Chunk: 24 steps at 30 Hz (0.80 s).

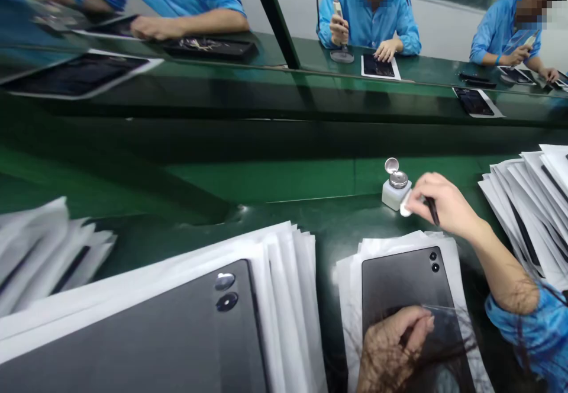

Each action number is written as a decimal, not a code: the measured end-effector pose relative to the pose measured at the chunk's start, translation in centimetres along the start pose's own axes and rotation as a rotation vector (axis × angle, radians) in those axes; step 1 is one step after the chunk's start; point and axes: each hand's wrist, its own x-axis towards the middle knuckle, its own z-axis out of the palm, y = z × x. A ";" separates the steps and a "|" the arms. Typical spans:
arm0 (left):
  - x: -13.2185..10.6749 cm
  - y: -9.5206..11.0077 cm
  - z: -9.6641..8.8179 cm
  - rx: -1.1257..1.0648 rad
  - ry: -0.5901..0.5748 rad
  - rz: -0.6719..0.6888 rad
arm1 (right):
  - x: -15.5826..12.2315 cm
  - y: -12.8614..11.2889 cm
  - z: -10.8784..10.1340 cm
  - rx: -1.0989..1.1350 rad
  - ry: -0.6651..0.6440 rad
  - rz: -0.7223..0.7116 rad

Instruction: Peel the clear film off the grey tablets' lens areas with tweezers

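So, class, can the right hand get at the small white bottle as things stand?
Probably yes: the right hand is close beside the small white bottle, whose lid stands open, and nothing seems to block the way, though that hand holds a white pad.

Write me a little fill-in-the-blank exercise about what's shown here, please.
1. The right hand holds a white pad beside a bottle whose lid is ____, not closed.
2. The left hand is over a tablet showing ____ camera lenses.
3. The shirts of the workers opposite are coloured ____.

Missing words: open; two; blue.
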 end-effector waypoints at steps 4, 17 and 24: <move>-0.1 -0.3 0.4 -0.012 0.026 0.020 | -6.4 -0.3 -0.8 0.043 -0.140 0.033; -0.3 0.1 0.6 -0.107 0.065 -0.038 | -6.5 1.3 -1.4 -0.266 0.064 0.068; 0.2 -0.3 0.2 -0.114 0.081 -0.091 | 2.9 0.5 1.5 -0.061 0.387 0.080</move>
